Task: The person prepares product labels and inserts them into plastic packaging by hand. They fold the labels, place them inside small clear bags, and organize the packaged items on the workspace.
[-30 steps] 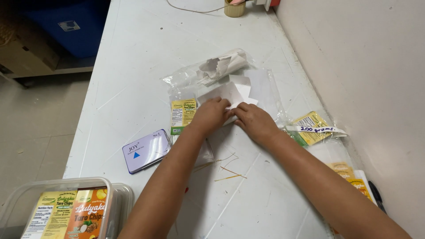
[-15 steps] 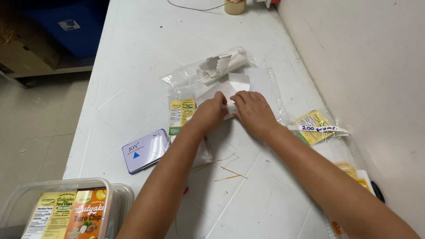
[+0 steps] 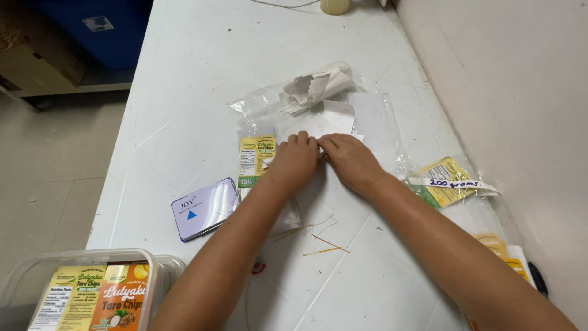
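- Both hands met at the middle of the worktop [image 3: 184, 92], fingertips together on a small white paper slip [image 3: 318, 125] lying on a clear plastic bag [image 3: 380, 122].
- The left hand [image 3: 296, 160] was curled, fingers pinched down on the slip's near edge; the right hand [image 3: 350, 160] was likewise bent, fingertips pressing the same edge. Whether either truly gripped the slip or merely pressed it flat could not be told.
- The slip lay directly ahead of the fingertips, towards the far edge of the worktop, touching both hands. Its long axis ran roughly left to right, tilted slightly upward to the right. Neither hand was clearly nearer; both touched it.
- Just beyond the slip, a second clear bag stuffed with crumpled paper [image 3: 306, 91] lay with its long axis slanting towards the far right.
- Just left of the left hand, one yellow printed label [image 3: 257, 158] lay upright in its sleeve.
- Near the left edge: one flat blue-grey ink pad tin [image 3: 204, 208], closed.
- At the near left corner: one clear lidded tub [image 3: 79, 288] holding printed labels, two visible.
- Along the right edge: one yellow packet crossed by a white strip [image 3: 450, 182]; more packets nearer the person, partly hidden, count uncertain.
- Loose thin strands [image 3: 324, 245] lay between the forearms, about three.
- One tape roll [image 3: 334, 6] at the far edge, cut off by the frame.
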